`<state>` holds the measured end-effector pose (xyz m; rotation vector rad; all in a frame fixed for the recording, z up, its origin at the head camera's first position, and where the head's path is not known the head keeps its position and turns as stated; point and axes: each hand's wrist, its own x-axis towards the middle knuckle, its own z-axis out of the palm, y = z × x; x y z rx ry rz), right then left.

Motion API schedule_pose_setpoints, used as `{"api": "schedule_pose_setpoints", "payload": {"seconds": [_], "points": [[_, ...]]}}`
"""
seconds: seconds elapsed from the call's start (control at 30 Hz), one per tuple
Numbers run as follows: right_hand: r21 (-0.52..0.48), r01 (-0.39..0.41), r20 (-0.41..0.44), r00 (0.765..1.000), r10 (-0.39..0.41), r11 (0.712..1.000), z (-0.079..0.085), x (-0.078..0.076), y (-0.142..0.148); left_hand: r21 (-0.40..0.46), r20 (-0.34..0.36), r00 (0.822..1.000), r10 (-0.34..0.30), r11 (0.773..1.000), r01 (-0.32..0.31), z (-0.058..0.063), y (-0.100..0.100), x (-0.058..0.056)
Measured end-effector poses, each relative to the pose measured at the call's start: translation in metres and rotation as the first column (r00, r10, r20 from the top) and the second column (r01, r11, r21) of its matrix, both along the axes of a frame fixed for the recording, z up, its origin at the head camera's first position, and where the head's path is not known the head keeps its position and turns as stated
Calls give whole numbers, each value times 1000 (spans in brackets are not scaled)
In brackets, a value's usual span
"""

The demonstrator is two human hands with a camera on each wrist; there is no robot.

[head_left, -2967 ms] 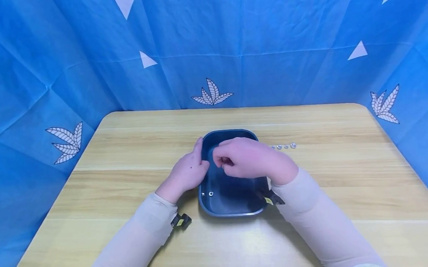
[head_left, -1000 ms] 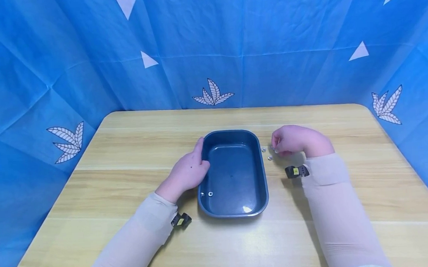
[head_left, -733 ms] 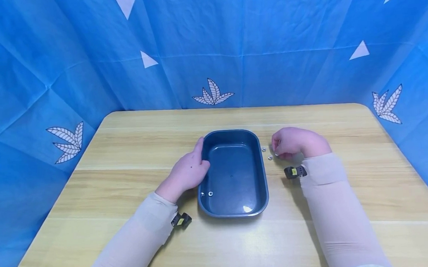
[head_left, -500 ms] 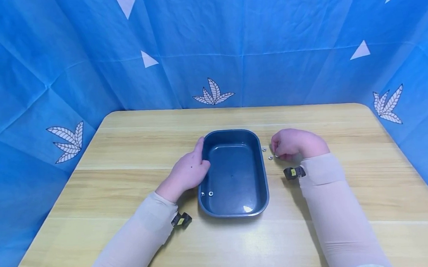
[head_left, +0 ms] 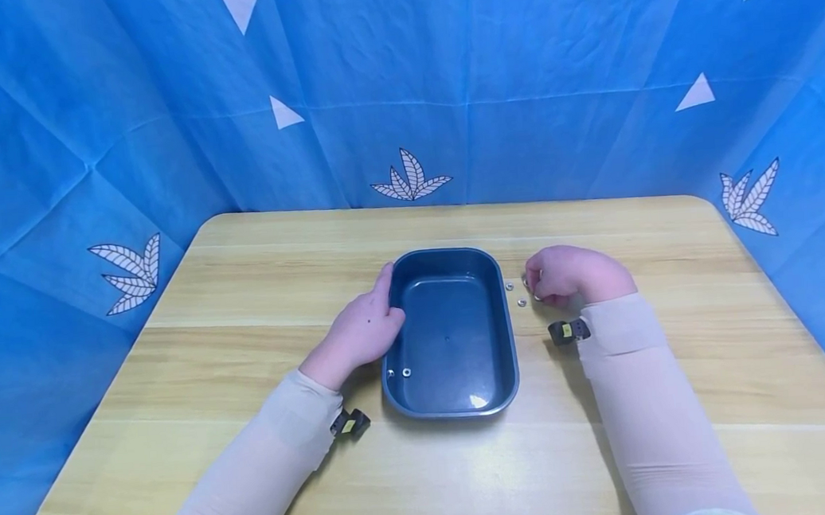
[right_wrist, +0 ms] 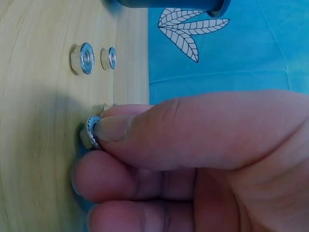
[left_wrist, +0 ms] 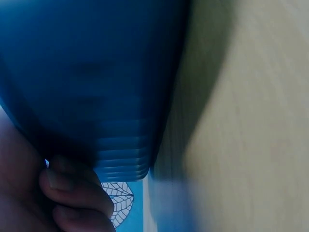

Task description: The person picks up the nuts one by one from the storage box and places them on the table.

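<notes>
Here, a blue cloth backdrop [head_left: 400,75] printed with white leaves and triangles walls in a pale wooden surface [head_left: 243,301] with a smooth, straight grain and rounded far corners. At the middle of it sits a dark blue tray [head_left: 512,346], a rounded rectangle with low walls and a glossy, hard-looking inside; it looks stiff and light, and its rim is the natural place to hold it. Two small metal nuts [head_left: 406,372] lie inside near its near left corner.

The left hand [head_left: 360,331] rests against the tray's left wall, fingers curled round the far left part of the rim, so it grips the tray and steadies it. In the left wrist view the tray wall [left_wrist: 96,72] fills the frame, blurred, with fingertips [left_wrist: 72,186] below it.

The right hand [head_left: 572,274] lies on the surface just right of the tray, fingers tucked in, thumb and forefinger pinching a flanged nut [right_wrist: 91,131] that touches the wood. The nut is small, hard, shiny metal with a serrated flange; it should be light but slick and apt to roll, so a fingertip pinch across its edge suits it. Two more loose nuts [head_left: 515,293] lie between this hand and the tray, apart from each other.
</notes>
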<state>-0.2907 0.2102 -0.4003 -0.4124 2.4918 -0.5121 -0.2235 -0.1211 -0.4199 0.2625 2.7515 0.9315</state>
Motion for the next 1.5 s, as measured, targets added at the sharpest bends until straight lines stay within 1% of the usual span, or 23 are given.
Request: {"api": "schedule_pose_setpoints", "payload": {"seconds": [0.37,0.5,0.73,0.97,1.23,1.5], "points": [[-11,28,7,1000,-28,1000,-1,-1,5,1,4,1000,2,1000,-2,1,1,0],[-9,21,4,1000,-21,1000,-2,-1,6,6,10,1000,9,1000,-9,1,1,1],[-38,13,-13,1000,-13,999,7,2,8,8,11,1000,22,1000,-22,0,1,4],[-45,21,-72,997,-24,999,19,9,7,-1,-6,1000,14,1000,-14,0,2,3],[-13,18,-200,979,-21,1000,34,16,-1,-13,-2,1000,11,1000,-11,1,3,2],[-3,2,-243,970,-3,1000,47,24,-10,-13,-4,1000,4,1000,-4,0,2,1]]}}
